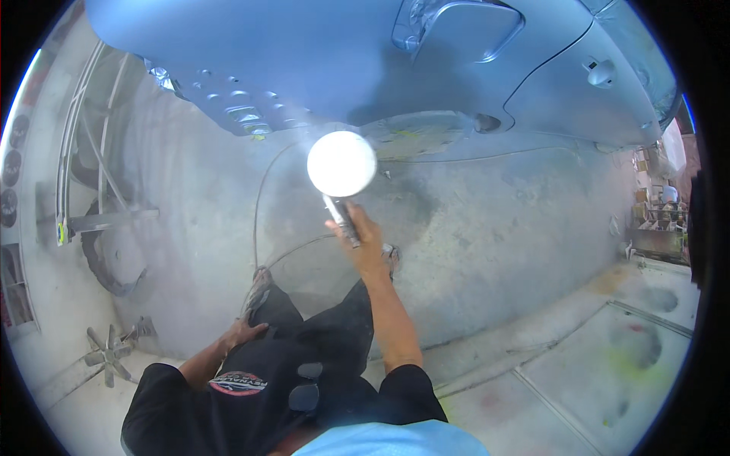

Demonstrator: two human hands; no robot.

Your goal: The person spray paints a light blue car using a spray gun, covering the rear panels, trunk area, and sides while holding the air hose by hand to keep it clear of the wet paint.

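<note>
My right hand is closed round the handle of a spray gun with a large white cup on top, held below a blue-grey car body. A faint pale mist shows left of the cup, near the car's lower edge. My left hand is low by my left thigh, its fingers curled round what looks like the air hose, which loops across the floor and toward the gun. Paper masking shows under the car.
A metal frame stands at the left. A fan-like wheel sits at the lower left. Dusty, paint-stained panels lie at the lower right. Shelving with assorted items is at the far right. The grey concrete floor runs beneath the car.
</note>
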